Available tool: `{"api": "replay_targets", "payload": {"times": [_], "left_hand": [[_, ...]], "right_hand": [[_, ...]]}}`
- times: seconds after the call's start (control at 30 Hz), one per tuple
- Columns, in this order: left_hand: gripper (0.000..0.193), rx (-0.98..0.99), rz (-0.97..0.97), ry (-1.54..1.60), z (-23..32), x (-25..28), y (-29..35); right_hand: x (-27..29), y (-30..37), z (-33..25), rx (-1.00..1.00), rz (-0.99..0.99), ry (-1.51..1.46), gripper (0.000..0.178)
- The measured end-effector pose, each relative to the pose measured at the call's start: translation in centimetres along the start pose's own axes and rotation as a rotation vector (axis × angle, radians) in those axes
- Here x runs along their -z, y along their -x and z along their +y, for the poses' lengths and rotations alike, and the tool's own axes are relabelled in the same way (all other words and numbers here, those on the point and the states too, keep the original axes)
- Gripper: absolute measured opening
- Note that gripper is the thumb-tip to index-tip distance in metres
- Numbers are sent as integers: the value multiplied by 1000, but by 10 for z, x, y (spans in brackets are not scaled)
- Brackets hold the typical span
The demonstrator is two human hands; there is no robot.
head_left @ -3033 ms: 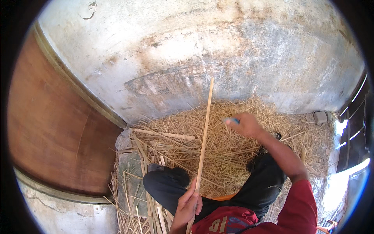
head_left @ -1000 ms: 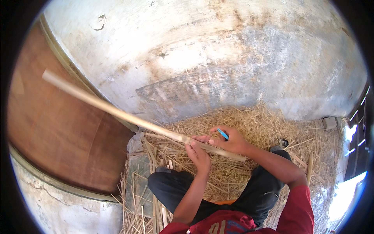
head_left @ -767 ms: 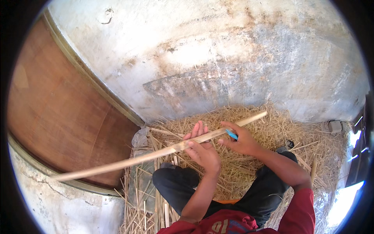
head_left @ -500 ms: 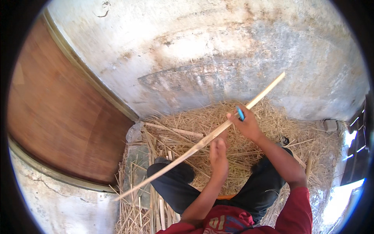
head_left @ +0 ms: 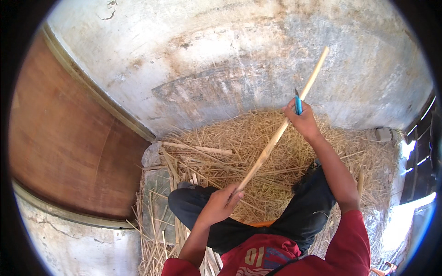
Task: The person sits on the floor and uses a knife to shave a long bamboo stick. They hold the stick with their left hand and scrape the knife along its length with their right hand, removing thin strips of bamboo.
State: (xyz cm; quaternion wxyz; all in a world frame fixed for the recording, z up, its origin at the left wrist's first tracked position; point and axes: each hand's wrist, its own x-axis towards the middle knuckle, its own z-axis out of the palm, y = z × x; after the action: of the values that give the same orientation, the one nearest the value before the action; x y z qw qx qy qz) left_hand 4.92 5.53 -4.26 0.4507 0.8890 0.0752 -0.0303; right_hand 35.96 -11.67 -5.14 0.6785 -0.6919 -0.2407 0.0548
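Note:
A long, pale bamboo strip [head_left: 264,156] slants up and to the right in front of me, with a joint mark partway along it. My left hand [head_left: 220,206] is closed around its lower part, above my left leg. Further up, my right hand [head_left: 303,122] grips a small blue cutter knife [head_left: 298,106] with its dark blade showing at the top. The same hand's fingers and thumb are also against the strip, whose upper end sticks out beyond them. Whether the blade touches the strip I cannot tell.
Straw-like shavings [head_left: 258,124] cover the ground around my crossed legs. Loose strips [head_left: 198,147] lie at the left by a flat stone slab [head_left: 157,202]. A stained wall [head_left: 221,55] rises ahead, a brown wooden door [head_left: 69,133] stands left, and a grey block [head_left: 383,134] sits far right.
My left hand has moved left and down, from under the strip to a grip on its lower part. The strip is steeper, and my right hand has risen with the knife.

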Motion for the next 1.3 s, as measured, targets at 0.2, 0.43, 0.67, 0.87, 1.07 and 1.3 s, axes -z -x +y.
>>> {"api": "replay_targets", "payload": {"times": [0.2,0.43,0.67,0.87,1.07,1.3], "left_hand": [[37,148,-195,691,-17,-38,20],[42,300,-274,1022,-22,-58,71],[41,248,-166,1032,-24,-72,106],[40,141,5,796,-22,-72,121],[37,160,35,791,-28,-72,132],[31,211,115,501,-30,-61,149]], "right_hand": [[-7,2,-15,13,-71,-32,16],[3,-4,-19,-42,35,-37,17],[0,-3,-14,-25,35,167,33],[-19,53,-48,-1,-55,450,69],[-38,142,-22,44,-304,462,58],[-41,182,-33,-38,-177,385,44]]}}
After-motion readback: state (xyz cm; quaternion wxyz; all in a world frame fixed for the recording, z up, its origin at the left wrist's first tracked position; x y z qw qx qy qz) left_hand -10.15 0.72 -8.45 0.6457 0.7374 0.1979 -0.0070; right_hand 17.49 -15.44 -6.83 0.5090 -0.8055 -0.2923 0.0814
